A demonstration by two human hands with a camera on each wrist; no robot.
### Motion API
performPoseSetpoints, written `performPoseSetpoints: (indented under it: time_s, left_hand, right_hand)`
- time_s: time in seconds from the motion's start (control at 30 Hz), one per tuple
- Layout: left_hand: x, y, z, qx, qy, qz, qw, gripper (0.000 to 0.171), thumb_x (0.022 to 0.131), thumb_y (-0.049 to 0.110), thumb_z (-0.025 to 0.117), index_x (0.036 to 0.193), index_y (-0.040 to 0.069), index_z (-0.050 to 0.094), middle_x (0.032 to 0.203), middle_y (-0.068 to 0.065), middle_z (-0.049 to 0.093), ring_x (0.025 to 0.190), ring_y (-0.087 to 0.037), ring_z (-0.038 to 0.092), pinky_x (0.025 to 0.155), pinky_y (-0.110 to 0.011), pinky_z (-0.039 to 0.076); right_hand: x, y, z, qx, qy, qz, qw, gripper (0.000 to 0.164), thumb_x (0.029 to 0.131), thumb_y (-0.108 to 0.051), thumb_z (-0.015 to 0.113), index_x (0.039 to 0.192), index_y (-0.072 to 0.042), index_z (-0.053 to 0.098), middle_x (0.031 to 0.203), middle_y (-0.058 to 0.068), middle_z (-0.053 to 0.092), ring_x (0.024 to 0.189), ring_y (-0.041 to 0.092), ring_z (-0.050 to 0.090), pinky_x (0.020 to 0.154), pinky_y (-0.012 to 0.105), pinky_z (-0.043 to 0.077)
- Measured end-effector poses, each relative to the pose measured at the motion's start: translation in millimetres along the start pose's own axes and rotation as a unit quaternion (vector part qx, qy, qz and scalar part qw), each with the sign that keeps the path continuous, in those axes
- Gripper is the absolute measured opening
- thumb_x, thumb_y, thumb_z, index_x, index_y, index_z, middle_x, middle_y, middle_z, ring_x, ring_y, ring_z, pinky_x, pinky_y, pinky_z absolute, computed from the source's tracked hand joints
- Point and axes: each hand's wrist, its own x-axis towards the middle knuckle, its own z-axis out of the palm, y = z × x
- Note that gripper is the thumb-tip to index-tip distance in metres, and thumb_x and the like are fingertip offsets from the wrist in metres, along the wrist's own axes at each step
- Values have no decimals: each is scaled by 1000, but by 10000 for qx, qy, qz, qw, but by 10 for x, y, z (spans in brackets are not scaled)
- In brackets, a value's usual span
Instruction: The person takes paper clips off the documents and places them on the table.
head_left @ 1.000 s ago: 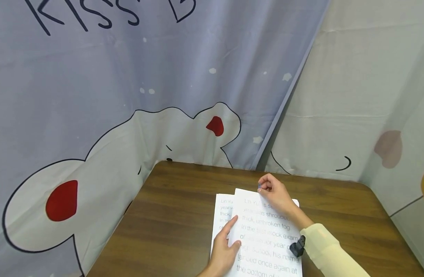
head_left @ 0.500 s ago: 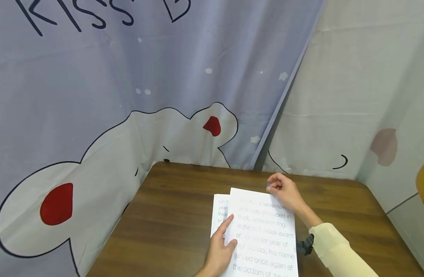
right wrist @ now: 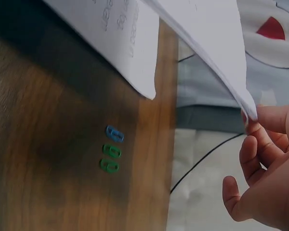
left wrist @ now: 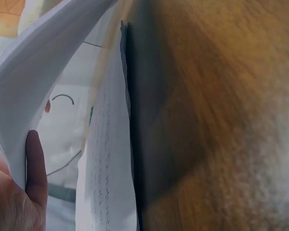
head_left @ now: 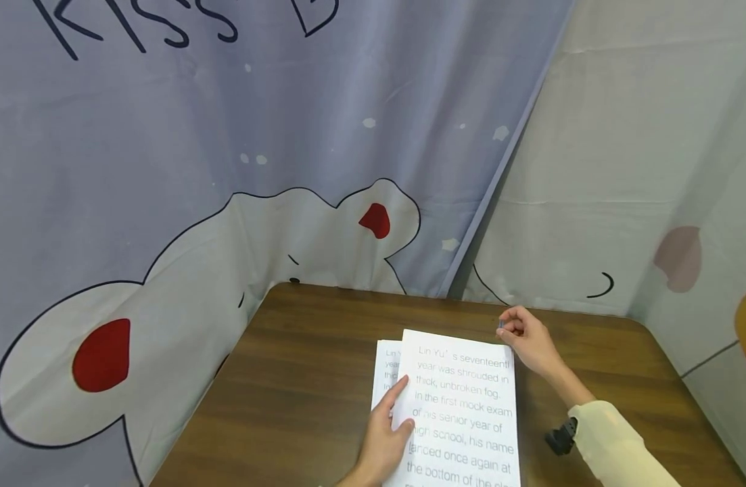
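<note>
A stack of printed white sheets [head_left: 458,412] is held up off the table by my left hand [head_left: 381,433], which grips its left edge. The left wrist view shows my left fingers [left wrist: 36,163] against the edge of these lifted sheets [left wrist: 33,72]. At the upper right corner of the stack, my right hand [head_left: 531,338] has its fingertips together. A small blue thing, probably a paper clip [head_left: 501,324], shows between them. In the right wrist view, my right hand [right wrist: 269,159] touches that paper corner [right wrist: 248,103]; the blue thing is hidden there.
Another printed sheet or stack [head_left: 385,368] lies behind the held one. On the wooden table [head_left: 275,406], a blue paper clip [right wrist: 115,134] and two green paper clips [right wrist: 111,151] lie in a row. A printed curtain [head_left: 324,135] hangs beyond the table.
My right hand has slid rightward along the top of the held sheets to their right corner, carrying the small blue thing. My left hand keeps its grip.
</note>
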Motion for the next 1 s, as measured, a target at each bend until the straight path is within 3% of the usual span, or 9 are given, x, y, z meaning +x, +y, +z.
performPoseSetpoints:
  time_s: [0.3,0.6,1.0]
  left_hand:
    - [9,-65,-92,433,103,53,9990,76,89,-18,56,159,10,47,166,-23,40,115,-25,69,86,-26,63]
    - [2,-48,-164,187,131,-83,9997,77,90,-16,58,160,13,47,163,-24,43,104,-25,73,78,-28,65]
    - [0,-26,-184,222,197,-12,9996,77,89,-17,58,160,9,46,162,-27,43,110,-30,72,80,-28,64]
  right_hand:
    - [-125,160,-120,-261,51,-8,9996,20,101,-3,69,117,3,59,87,13,67,73,11,54,59,23,45]
    - [-222,401,-158,-354,-18,235,9991,20,98,0,71,114,3,59,88,18,70,74,12,55,62,22,45]
    - [-343,810,-154,-710,-291,430,9961,21,93,-2,76,110,-1,63,82,5,70,67,8,55,58,23,43]
